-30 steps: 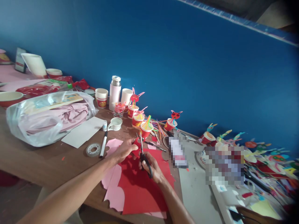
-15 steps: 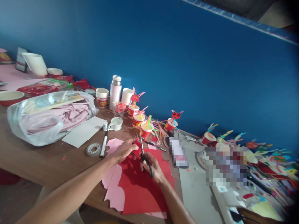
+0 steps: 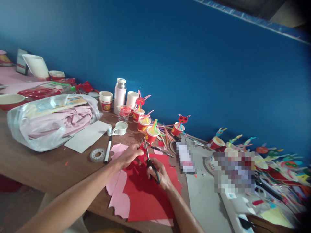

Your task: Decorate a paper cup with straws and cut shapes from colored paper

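My right hand (image 3: 159, 173) grips black-handled scissors (image 3: 150, 159), blades pointing away from me with their tips slightly apart. My left hand (image 3: 128, 155) pinches a small red paper piece (image 3: 141, 154) right beside the blades. Both hands work above a large red paper sheet (image 3: 148, 194) that lies on cut pink paper (image 3: 119, 197) at the near edge of the brown table (image 3: 60, 168).
A tape roll (image 3: 97, 154), a black marker (image 3: 107, 149) and a white sheet (image 3: 86, 136) lie left of my hands. A clear plastic bag (image 3: 48, 119) sits further left. Red paper cups with paper animals (image 3: 152, 132), a white flask (image 3: 120, 95) and straws line the blue wall.
The scissor blades have shifted slightly against the red piece; both hands stay in nearly the same place.
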Motion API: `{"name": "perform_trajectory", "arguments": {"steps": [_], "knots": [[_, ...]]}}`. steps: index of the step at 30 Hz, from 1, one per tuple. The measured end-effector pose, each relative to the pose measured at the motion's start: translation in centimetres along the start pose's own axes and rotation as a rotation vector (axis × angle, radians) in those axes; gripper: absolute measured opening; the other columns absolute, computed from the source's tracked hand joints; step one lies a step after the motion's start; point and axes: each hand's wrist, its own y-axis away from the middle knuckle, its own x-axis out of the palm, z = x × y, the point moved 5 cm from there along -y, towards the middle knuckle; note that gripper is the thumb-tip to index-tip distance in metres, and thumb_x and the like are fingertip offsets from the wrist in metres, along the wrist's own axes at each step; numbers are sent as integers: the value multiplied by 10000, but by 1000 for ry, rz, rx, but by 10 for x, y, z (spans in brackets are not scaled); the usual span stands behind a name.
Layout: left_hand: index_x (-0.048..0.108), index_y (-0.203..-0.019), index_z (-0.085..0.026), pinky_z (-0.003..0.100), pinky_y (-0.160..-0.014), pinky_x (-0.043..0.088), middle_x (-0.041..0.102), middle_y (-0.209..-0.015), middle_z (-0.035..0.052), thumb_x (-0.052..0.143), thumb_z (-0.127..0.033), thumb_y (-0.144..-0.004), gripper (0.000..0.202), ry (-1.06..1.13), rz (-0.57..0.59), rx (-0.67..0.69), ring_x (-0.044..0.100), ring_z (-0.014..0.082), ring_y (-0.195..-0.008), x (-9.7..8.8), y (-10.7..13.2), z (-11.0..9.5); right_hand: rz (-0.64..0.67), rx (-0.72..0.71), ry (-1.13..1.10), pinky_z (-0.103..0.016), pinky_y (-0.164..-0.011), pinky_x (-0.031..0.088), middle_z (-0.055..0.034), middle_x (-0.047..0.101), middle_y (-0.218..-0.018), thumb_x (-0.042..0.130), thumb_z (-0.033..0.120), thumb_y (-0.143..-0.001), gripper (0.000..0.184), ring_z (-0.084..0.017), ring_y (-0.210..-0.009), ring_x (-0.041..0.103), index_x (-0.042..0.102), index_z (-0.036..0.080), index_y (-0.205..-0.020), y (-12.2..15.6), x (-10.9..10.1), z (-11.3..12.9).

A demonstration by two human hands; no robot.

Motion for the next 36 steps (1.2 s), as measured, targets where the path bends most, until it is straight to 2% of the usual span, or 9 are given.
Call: {"name": "perform_trajectory", "arguments": {"steps": [11,22,36], "knots": [[566,-728,-142,220,-464,433,581,-526,-27,509,-141,-654,93,-3,-30,-108,539,105,-439,-4,4,1,-6,29,-10,-197,-459,355,39,509,-547,618,513,-741,430,-82,-461,446,497,145,-927,0,-2,-2],[554,-702,-138,196,-433,364,526,-495,-38,520,-158,-644,70,34,-4,-69,488,85,-426,-6,-4,8,-21,22,7,-199,-455,348,41,512,-534,601,499,-760,399,-82,-452,441,489,148,-913,-1,-3,-2],[562,-709,-137,195,-427,401,490,-508,-49,551,-153,-640,72,80,46,-44,468,71,-430,-8,-13,14,-24,22,4,-201,-468,361,39,513,-541,613,490,-754,389,-83,-465,444,486,154,-905,0,-2,-3]]}}
